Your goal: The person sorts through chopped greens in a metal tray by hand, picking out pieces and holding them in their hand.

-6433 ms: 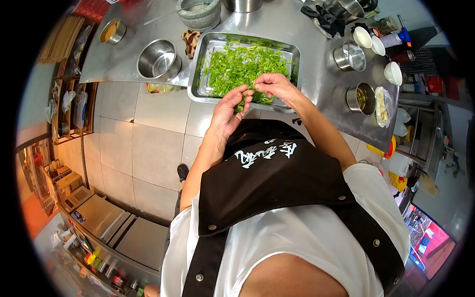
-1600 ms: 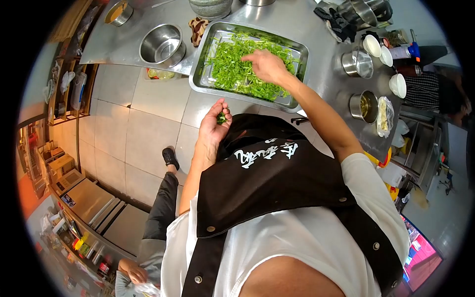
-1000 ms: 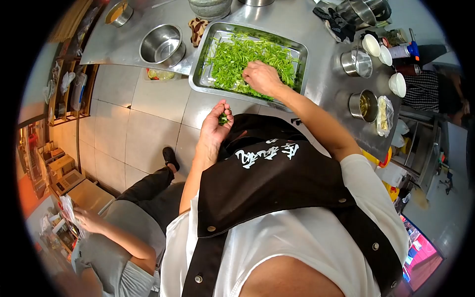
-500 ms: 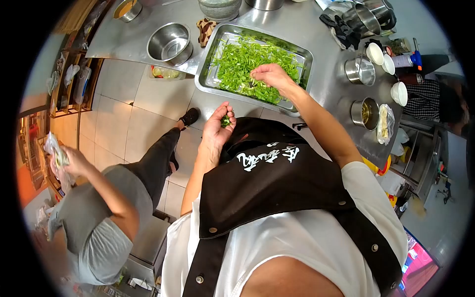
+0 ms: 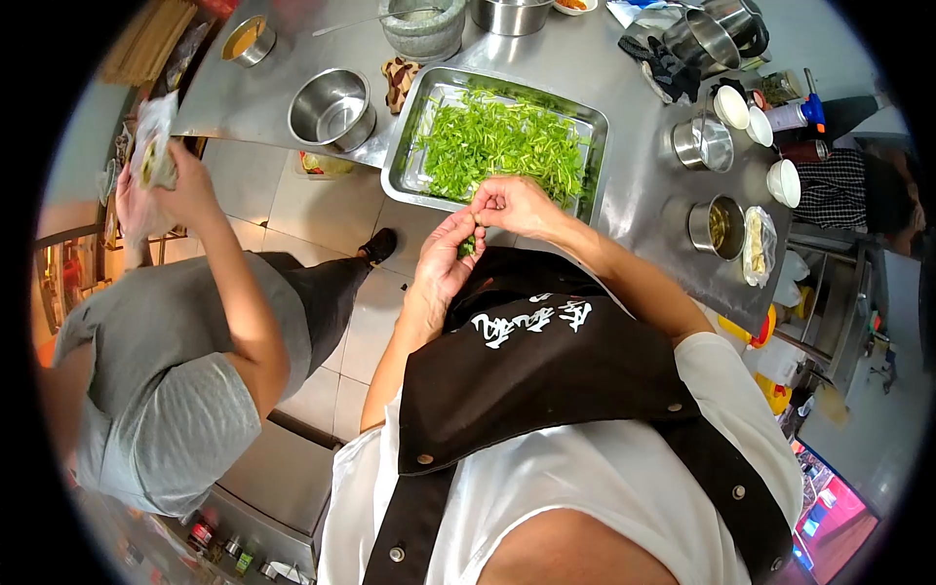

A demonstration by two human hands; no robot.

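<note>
A steel tray [image 5: 394,166] at the table's near edge holds a heap of chopped leafy greens [image 5: 502,144], with leaves and pale stems mixed. Just in front of the tray, my left hand [image 5: 447,255] is closed around a small bunch of green leaves [image 5: 467,246], which shows under its fingers. My right hand [image 5: 517,207] meets its fingertips by the tray's near rim. Thumb and forefinger are pinched together there; whatever lies between them is too small to name.
A steel bowl [image 5: 332,110] and a stone mortar [image 5: 422,34] stand beyond the tray. Steel pots [image 5: 703,144], white bowls [image 5: 733,106] and a plastic bag [image 5: 758,246] line the right side. At left, a person in grey [image 5: 175,361] holds a clear bag [image 5: 156,146].
My right hand has left the greens in the tray and come to my left hand, which has risen slightly. The person at left has moved forward, raising the bag.
</note>
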